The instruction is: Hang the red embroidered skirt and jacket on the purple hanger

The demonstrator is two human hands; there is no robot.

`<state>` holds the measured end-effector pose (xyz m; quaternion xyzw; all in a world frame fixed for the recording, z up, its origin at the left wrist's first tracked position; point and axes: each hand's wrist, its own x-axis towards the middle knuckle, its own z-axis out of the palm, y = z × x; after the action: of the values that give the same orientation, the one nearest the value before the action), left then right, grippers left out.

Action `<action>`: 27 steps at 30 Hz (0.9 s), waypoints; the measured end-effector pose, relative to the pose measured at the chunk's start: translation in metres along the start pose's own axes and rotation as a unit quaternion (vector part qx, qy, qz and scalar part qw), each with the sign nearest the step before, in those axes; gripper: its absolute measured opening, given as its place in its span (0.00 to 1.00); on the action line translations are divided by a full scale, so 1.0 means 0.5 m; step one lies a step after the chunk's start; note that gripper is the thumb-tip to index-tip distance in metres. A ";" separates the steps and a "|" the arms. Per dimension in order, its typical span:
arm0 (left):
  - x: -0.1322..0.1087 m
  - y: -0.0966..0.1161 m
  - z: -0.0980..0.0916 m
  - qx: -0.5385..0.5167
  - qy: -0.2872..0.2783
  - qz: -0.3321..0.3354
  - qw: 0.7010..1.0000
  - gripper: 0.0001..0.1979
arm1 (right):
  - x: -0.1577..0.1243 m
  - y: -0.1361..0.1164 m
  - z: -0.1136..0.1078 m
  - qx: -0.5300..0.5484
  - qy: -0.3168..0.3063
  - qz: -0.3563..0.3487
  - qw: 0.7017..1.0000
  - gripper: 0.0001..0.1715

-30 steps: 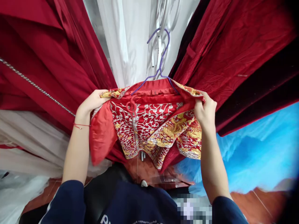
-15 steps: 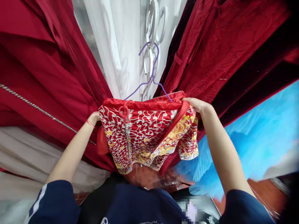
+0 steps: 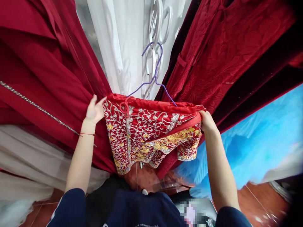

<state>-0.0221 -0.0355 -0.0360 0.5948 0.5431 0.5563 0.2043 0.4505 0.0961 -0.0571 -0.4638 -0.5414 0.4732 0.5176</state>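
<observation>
A red jacket [image 3: 151,129] with silver and gold embroidery hangs in front of me on a purple wire hanger [image 3: 155,75]. A loop of red cord sits near its top left. My left hand [image 3: 95,111] is at the jacket's upper left corner, fingers apart, with a fingertip touching the edge. At the upper right corner, my right hand [image 3: 207,121] is closed on the red cloth, its fingertips partly hidden by the fabric. A short embroidered sleeve hangs below on the right.
White rings [image 3: 156,23] hang in a chain behind the hanger, before a white curtain [image 3: 129,41]. Red garments [image 3: 47,72] hang on the left, a dark red dress [image 3: 220,53] on the right. Fluffy blue fabric [image 3: 258,135] lies at right, above an orange tiled floor [image 3: 258,201].
My left hand has come up from the jacket's side, its fingers now spread. My right hand has moved slightly right and down, pulling the top edge out straighter.
</observation>
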 end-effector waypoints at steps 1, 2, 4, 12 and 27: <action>0.000 0.017 0.002 -0.002 0.007 0.016 1.000 0.44 | -0.016 -0.007 0.000 -0.002 0.021 -0.021 1.000 0.01; -0.002 0.036 0.009 0.012 0.014 0.036 0.999 0.43 | -0.029 -0.018 0.001 -0.006 0.037 -0.043 0.998 0.02; -0.010 0.072 0.039 0.099 0.029 0.083 0.991 0.39 | -0.053 -0.046 0.005 -0.011 0.051 -0.090 0.995 0.04; -0.031 0.121 0.198 0.370 0.045 0.171 0.912 0.28 | -0.147 -0.133 -0.001 0.027 -0.030 -0.085 0.996 0.19; -0.015 0.114 0.252 0.352 0.118 0.095 0.924 0.21 | -0.312 -0.077 -0.085 -0.002 0.191 -0.057 0.980 0.18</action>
<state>0.1146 -0.0150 -0.0284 0.6073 0.6647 0.4127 -0.1377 0.4980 -0.0620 -0.0372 -0.5145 -0.4593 0.3447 0.6368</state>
